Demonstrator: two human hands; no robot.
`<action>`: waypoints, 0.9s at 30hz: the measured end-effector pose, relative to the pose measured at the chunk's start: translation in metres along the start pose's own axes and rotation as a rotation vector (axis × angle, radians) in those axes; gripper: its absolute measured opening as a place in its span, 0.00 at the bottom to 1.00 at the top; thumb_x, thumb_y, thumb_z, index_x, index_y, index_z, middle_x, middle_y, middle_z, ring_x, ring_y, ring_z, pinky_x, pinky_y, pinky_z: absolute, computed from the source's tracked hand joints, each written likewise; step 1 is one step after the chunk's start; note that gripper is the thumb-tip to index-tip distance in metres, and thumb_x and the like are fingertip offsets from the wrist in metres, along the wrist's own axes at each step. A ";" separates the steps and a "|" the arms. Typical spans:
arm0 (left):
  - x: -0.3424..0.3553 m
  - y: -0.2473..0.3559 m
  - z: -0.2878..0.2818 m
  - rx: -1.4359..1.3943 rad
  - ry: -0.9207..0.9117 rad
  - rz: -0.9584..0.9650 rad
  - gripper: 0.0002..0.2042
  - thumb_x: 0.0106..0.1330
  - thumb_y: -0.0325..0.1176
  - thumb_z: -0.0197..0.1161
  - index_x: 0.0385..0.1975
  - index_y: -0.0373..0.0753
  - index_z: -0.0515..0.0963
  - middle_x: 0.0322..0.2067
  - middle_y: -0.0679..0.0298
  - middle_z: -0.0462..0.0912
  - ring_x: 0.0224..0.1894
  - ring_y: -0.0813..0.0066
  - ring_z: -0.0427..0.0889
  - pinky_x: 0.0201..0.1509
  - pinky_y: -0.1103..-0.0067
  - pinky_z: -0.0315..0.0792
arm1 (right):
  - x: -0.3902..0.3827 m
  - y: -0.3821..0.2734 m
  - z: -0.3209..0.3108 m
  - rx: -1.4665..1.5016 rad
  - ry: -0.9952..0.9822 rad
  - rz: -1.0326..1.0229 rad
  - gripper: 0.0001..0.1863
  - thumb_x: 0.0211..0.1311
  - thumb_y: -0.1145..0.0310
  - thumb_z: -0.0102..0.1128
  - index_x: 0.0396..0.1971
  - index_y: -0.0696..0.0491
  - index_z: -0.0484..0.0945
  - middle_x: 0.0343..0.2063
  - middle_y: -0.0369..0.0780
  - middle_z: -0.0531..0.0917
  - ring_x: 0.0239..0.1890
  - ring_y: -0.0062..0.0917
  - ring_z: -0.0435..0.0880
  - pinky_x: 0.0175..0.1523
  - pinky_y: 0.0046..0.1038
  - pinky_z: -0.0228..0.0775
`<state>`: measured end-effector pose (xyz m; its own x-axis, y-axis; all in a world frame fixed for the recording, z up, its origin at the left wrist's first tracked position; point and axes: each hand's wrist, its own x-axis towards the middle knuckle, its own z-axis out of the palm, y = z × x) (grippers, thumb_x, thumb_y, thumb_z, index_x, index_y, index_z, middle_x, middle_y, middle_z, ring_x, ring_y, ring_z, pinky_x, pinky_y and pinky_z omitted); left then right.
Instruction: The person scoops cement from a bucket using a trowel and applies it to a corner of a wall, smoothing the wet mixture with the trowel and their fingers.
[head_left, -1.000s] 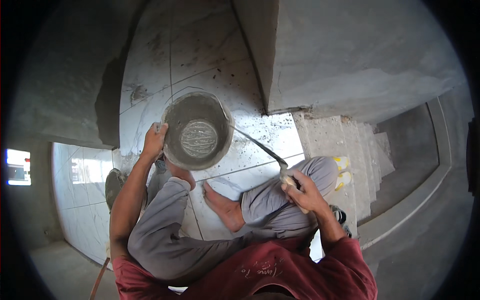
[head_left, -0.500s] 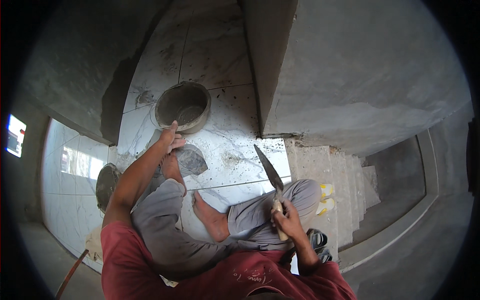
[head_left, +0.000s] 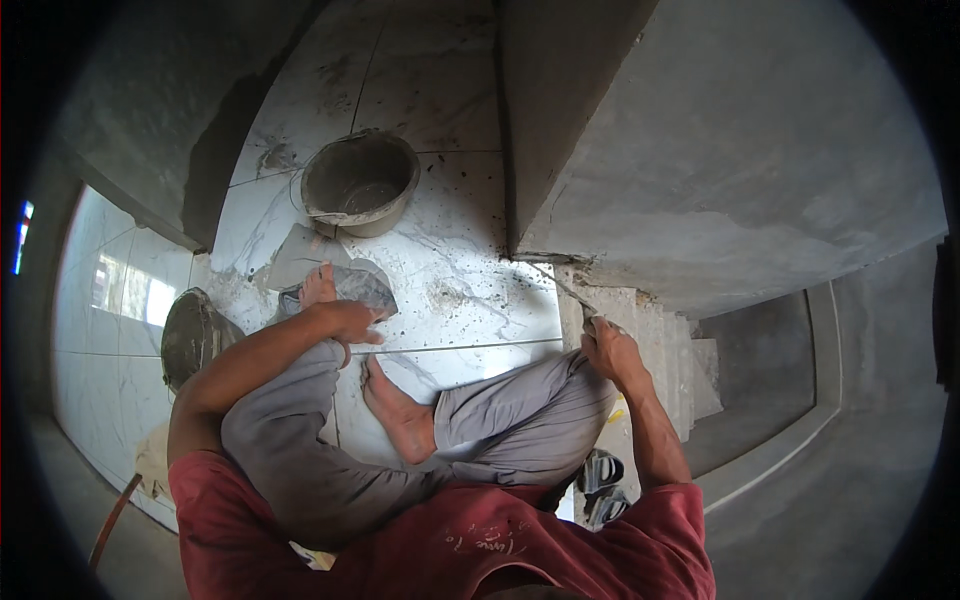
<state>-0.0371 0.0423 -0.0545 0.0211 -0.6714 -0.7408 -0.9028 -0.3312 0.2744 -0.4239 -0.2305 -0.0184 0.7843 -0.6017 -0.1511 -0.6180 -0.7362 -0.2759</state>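
Observation:
My right hand (head_left: 612,352) is closed round the handle of a pointed trowel (head_left: 570,291). The trowel's blade shows as a thin edge, with its tip by the lower edge of the grey plastered wall (head_left: 700,215), near the top of the stairs. My left hand (head_left: 352,322) hangs by my left knee, above my bare foot, with loose fingers apart and nothing in them. Beyond it a mortar-smeared bucket (head_left: 375,222) stands on the marble-patterned tiles (head_left: 470,350); only a little residue shows inside. A crumpled grey bag or cloth (head_left: 368,285) lies beside my left foot.
Concrete stairs (head_left: 650,390) descend on the right. Sandals (head_left: 602,488) lie by my right leg. A second bucket (head_left: 190,340), tilted, is at the left. Mortar crumbs dot the tiles. A grey wall (head_left: 120,130) rises at the far left.
My right hand has moved right and forward with the trowel, whose blade has turned toward the wall's lower edge. My left hand has drawn back from the bucket to my knee.

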 end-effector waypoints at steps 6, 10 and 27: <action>0.003 -0.018 0.012 0.215 -0.354 -0.195 0.38 0.62 0.61 0.50 0.66 0.42 0.55 0.60 0.51 0.67 0.61 0.56 0.67 0.62 0.67 0.61 | 0.027 0.013 0.017 -0.099 0.006 -0.082 0.13 0.59 0.62 0.52 0.35 0.58 0.72 0.29 0.51 0.81 0.33 0.47 0.81 0.38 0.43 0.72; -0.004 -0.012 0.008 0.192 -0.359 -0.185 0.37 0.63 0.62 0.48 0.65 0.41 0.56 0.61 0.54 0.67 0.63 0.57 0.65 0.63 0.67 0.59 | 0.037 0.015 0.020 -0.117 0.000 -0.118 0.13 0.59 0.61 0.51 0.34 0.57 0.73 0.30 0.51 0.82 0.32 0.46 0.81 0.38 0.44 0.72; 0.000 -0.025 0.011 0.146 -0.351 -0.167 0.37 0.65 0.58 0.47 0.65 0.37 0.55 0.60 0.50 0.66 0.60 0.54 0.68 0.60 0.68 0.63 | 0.054 0.053 -0.048 -0.008 -0.070 0.001 0.16 0.56 0.60 0.52 0.34 0.57 0.78 0.29 0.56 0.80 0.35 0.51 0.79 0.40 0.45 0.71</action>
<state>-0.0196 0.0579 -0.0685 0.0478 -0.3407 -0.9390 -0.9513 -0.3020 0.0611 -0.4165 -0.3168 0.0041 0.7853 -0.5796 -0.2177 -0.6191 -0.7380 -0.2684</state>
